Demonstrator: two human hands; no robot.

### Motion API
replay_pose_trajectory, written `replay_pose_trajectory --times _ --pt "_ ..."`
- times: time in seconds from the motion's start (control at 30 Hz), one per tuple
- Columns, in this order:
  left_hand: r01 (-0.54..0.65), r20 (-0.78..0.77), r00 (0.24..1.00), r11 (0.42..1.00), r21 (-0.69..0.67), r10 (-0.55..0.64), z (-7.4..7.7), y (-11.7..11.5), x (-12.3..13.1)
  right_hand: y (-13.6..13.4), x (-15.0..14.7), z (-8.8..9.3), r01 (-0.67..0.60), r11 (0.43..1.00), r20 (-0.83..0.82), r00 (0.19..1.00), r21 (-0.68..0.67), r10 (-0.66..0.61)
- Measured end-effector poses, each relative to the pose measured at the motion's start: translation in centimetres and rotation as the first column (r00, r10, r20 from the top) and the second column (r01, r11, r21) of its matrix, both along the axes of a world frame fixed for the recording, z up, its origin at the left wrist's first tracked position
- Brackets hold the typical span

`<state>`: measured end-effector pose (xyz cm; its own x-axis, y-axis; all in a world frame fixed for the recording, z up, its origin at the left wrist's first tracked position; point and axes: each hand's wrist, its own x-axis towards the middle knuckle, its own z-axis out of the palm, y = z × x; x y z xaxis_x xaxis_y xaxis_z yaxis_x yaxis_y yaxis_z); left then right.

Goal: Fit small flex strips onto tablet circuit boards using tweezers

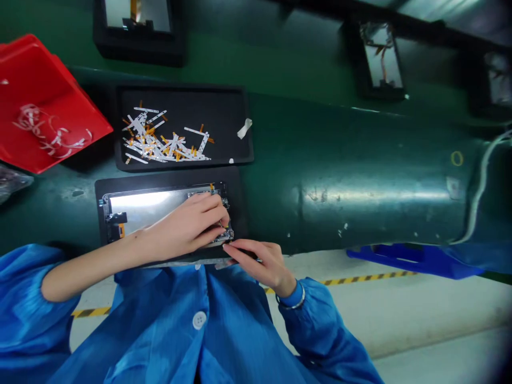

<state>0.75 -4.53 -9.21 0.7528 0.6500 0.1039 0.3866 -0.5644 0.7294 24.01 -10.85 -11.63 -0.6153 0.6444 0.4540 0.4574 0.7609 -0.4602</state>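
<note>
On the green workbench [352,176] lie a red bin [36,90] and a black tray [224,106] with white and orange strips [160,141]. Below the tray, a screen panel [144,208] sits in a black holder [168,177]. The left hand [184,226] covers the panel's right end, with fingers [212,205] bent and closed on it. The right hand [260,264] is at the panel's lower edge, its fingers [248,250] curled; I cannot tell if they grip.

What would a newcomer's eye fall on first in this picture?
The bright red bin at the upper left stands out first, with curled white scraps inside it. To its right, a black tray holds a heap of white and orange strips. Lower down, the left hand and right hand are at the right end of a shiny flat panel in a black holder.
</note>
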Motion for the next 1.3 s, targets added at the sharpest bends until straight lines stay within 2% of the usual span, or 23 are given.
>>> replay_pose_trajectory --times 0.2,0.37,0.47,0.7,0.8,1.0,1.3 --pt "-0.031 0.001 1.000 0.999 -0.012 0.031 -0.2 -0.2 0.1 0.2 -0.1 0.7 0.007 0.999 0.007 1.000 -0.048 -0.007" --pt "-0.039 0.017 0.999 0.999 0.014 0.039 -0.1 -0.1 0.3 0.4 -0.3 1.1 -0.013 0.994 0.074 0.997 0.109 0.005" --pt "-0.039 0.017 0.999 0.999 0.028 0.039 0.0 -0.1 0.3 0.3 -0.4 0.9 -0.004 0.990 0.063 0.998 0.139 -0.005" --pt "-0.032 0.004 0.999 0.998 0.056 0.032 -0.2 -0.2 0.4 -0.5 -1.3 1.1 0.131 0.988 0.121 0.983 0.076 -0.140" --pt "-0.032 0.003 1.000 0.997 0.075 0.031 -0.2 -0.3 0.4 -0.7 -1.8 1.6 0.155 0.987 0.146 0.976 0.053 -0.161" --pt "-0.040 0.014 0.999 0.997 0.069 0.039 0.0 -0.4 0.5 -0.3 -1.7 2.2 0.122 0.992 0.192 0.974 -0.010 -0.118" --pt "-0.054 0.010 0.999 0.997 0.053 0.053 0.0 -0.4 0.5 0.4 -1.5 2.0 0.096 0.986 0.170 0.983 -0.137 -0.072"
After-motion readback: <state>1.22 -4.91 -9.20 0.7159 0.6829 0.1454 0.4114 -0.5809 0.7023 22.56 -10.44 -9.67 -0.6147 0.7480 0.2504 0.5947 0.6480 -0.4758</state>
